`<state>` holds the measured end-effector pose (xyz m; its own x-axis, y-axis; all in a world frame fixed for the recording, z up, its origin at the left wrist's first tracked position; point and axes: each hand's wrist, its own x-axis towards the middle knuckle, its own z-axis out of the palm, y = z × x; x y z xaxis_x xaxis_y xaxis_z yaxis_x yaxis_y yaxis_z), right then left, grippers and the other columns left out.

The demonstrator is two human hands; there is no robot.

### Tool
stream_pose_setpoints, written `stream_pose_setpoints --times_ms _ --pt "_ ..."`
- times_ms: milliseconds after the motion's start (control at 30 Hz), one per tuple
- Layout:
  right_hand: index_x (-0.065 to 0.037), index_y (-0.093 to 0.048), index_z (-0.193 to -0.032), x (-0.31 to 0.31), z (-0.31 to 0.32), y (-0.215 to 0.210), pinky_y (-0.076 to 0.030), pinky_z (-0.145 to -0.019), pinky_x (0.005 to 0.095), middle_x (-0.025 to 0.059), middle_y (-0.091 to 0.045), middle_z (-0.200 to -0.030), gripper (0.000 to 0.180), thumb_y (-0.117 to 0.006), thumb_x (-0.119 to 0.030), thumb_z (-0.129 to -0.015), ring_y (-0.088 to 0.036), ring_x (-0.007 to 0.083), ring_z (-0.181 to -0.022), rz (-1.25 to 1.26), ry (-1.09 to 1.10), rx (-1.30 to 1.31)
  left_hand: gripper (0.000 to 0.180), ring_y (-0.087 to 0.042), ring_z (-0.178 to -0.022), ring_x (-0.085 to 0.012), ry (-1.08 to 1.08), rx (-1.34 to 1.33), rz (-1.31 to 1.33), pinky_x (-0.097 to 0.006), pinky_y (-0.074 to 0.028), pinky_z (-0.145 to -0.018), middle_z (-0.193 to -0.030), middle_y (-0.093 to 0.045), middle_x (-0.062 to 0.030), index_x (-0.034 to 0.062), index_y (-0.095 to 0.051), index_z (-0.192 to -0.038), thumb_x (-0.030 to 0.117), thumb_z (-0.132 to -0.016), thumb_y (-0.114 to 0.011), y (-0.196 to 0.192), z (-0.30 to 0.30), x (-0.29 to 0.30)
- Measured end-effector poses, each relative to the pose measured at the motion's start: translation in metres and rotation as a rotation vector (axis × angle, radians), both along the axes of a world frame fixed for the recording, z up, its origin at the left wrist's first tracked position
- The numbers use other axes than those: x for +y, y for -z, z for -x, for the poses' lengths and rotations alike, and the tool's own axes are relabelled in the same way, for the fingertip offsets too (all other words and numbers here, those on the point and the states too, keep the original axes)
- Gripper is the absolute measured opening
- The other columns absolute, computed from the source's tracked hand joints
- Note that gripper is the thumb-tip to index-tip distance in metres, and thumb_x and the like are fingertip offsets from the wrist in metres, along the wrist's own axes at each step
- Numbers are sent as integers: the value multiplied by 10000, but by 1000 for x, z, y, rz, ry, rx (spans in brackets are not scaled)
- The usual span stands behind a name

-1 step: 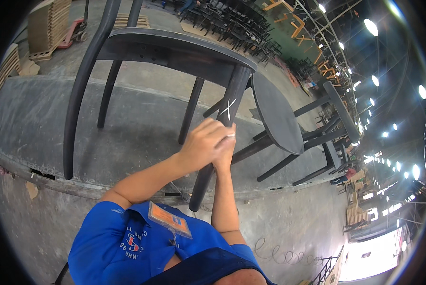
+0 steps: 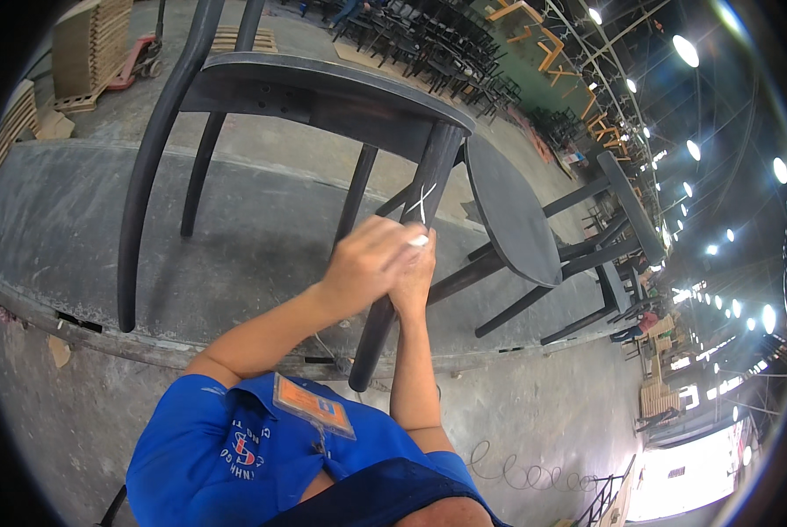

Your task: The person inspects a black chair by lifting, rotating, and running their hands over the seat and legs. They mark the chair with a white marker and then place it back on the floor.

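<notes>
Head view, looking down. A dark chair (image 2: 323,97) stands on a grey concrete worktop (image 2: 77,220). Its near front leg (image 2: 411,237) runs down to the worktop's edge and bears a white X mark (image 2: 422,202) just below the seat. Both hands meet at this leg, just under the mark. The left hand (image 2: 367,263) lies over the right, its fingers curled shut; a small piece of white chalk (image 2: 418,239) shows at its fingertips, touching the leg. The right hand (image 2: 414,281) is mostly hidden behind the left; its fingers seem to close about the leg, though the grip cannot be told for sure. A second dark chair (image 2: 512,220) lies tipped on its side just to the right, seat facing the first chair. The person wears a blue shirt (image 2: 227,439) with an orange badge (image 2: 314,406). Stacked wooden pallets (image 2: 90,48) stand at upper left; rows of dark chairs (image 2: 429,53) fill the hall behind.
</notes>
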<state>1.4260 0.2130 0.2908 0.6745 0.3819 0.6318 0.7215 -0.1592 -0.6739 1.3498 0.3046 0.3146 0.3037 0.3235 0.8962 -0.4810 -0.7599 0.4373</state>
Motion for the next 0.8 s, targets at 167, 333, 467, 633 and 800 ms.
stream_pose_setpoints --times_ms 167,333,467,633,800 --pt "-23 -465 -1007 6 4 -1 -456 -515 253 42 -524 -709 353 -698 -213 -823 -548 124 -551 -24 51 174 135 -580 -836 -279 -412 27 83 -369 -473 -743 -915 -621 -100 38 -603 -982 101 -863 -612 33 51 81" --pt "-11 -468 -1083 6 7 2 -452 -482 270 41 -509 -666 471 -385 -464 -982 -551 132 -537 -110 -54 390 131 -518 -1054 -334 -951 85 90 -437 -400 -901 -1096 -582 -154 23 -581 -997 109 -917 -523 75 126 171" --pt "46 -427 -1212 17 9 -2 -452 -504 271 52 -528 -703 548 -504 -428 -948 -541 134 -545 -146 -39 463 143 -438 -1209 -364 -1032 352 -20 -470 -350 -989 -1318 -460 -178 33 -592 -984 116 -869 -572 107 182 209" --pt "10 -492 -1059 41 2 -11 -410 -446 252 44 -534 -695 366 -722 -103 -799 -516 112 -493 -35 45 257 149 -389 -1283 -354 -1193 512 -188 -470 -355 -998 -1446 -342 -170 67 -618 -936 167 -826 -622 157 196 226" --pt "5 -499 -1012 56 -14 -22 -427 -453 254 40 -535 -680 307 -693 -71 -786 -528 114 -495 -26 3 250 103 -380 -1291 -365 -1268 505 -268 -495 -352 -995 -1444 -367 -135 82 -591 -854 179 -835 -619 182 199 230"
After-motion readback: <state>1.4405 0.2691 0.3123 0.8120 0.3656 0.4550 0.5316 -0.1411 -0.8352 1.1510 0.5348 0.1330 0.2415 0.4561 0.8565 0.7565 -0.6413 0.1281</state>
